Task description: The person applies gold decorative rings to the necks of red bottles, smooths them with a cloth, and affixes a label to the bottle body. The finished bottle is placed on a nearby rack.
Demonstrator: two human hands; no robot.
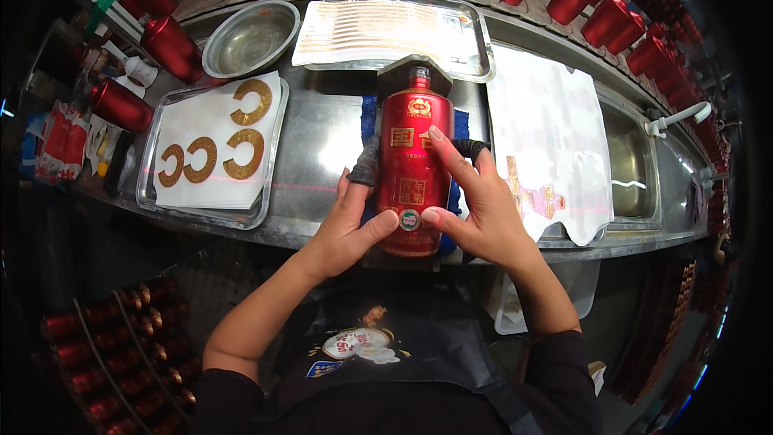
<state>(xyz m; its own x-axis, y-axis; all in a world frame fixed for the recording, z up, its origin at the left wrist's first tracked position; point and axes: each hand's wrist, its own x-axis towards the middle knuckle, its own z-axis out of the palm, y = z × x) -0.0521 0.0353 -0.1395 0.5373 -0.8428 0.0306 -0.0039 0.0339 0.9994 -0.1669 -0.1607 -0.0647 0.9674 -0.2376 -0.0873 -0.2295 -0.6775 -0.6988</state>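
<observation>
As left hand [344,233] and right hand [491,221] clasp the red bottle [412,165], its neck [419,80] and long axis point nearly straight ahead.

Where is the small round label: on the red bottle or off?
On: the round label lies against the lower front of the red bottle, between left thumb and right thumb. Cannot tell whether it's stuck fast.

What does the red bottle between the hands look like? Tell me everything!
The red bottle looks shiny, with rounded shoulders and a short, dark-topped neck. Gold markings decorate its front, and a round, pale-and-green sticker sits near the bottom. It seems to lie face up over a blue cloth, neck pointing away from the person. The left hand and right hand touch it from both sides.
</observation>
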